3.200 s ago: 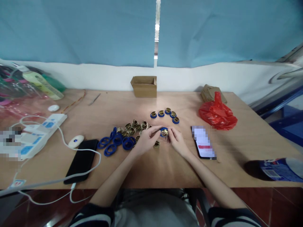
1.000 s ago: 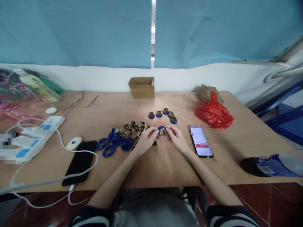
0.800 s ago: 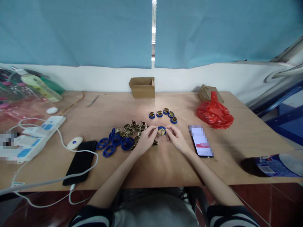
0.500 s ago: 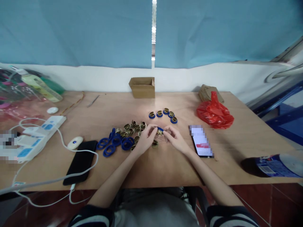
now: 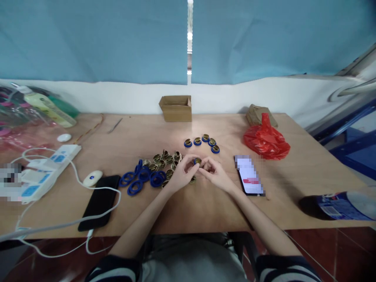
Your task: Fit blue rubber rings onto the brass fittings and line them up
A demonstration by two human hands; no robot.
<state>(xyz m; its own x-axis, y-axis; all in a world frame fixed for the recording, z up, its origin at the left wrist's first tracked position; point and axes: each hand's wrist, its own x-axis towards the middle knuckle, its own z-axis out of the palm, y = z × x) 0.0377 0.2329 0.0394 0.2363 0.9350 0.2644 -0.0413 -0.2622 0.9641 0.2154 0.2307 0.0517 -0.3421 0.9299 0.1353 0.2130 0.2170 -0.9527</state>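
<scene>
Between my two hands, over the middle of the table, is a brass-coloured metal piece with a blue ring. My left hand pinches it from the left with thumb and fingers. My right hand has its fingertips closed on its right side. Loose brass pieces lie in a cluster beside my left hand, some partly hidden behind it. Left of these is a group of blue rings. Beyond my hands, several brass pieces seated in blue rings form a curved row.
A lit phone and a red plastic bag are to the right, with a bottle at the right edge. A cardboard box stands at the back. Left are a black phone, cables and a power strip.
The piece with the blue ring has been tilted, showing more of its brass face. My fingers have drawn closer together around it, and my right fingers are more curled.
</scene>
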